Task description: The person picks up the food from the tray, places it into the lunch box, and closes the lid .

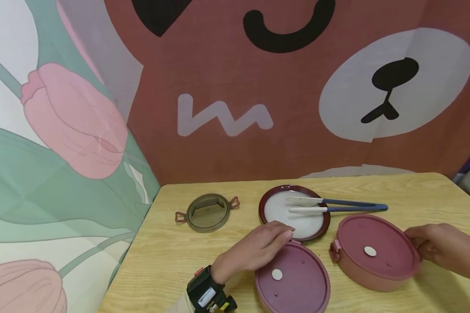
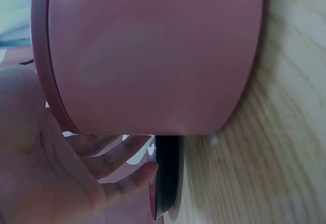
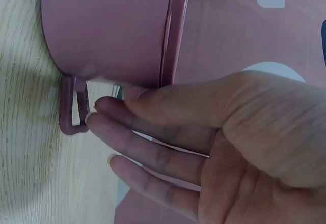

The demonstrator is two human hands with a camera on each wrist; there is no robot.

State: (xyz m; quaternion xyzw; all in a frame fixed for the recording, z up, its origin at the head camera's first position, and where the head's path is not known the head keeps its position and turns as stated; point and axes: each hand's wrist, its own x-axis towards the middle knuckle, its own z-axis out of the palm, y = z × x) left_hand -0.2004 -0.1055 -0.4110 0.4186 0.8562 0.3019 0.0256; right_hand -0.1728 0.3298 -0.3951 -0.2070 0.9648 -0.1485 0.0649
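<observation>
Two round pink lidded containers are on the wooden table. My left hand lies over the back left edge of the left container; its fingers extend loosely past the side wall in the left wrist view. At the right container, my right hand is against the right edge. In the right wrist view the thumb touches the lid rim, and the other fingers stay loosely bent beside the wall. A loop-shaped pink clasp sticks out low near those fingertips. Another clasp sits on the container's left side.
Behind the containers stands a white plate with a dark red rim. Tongs with blue handles and white tips lie across it. A glass lid with two red handles rests at the back left. A printed cloth hangs behind the table.
</observation>
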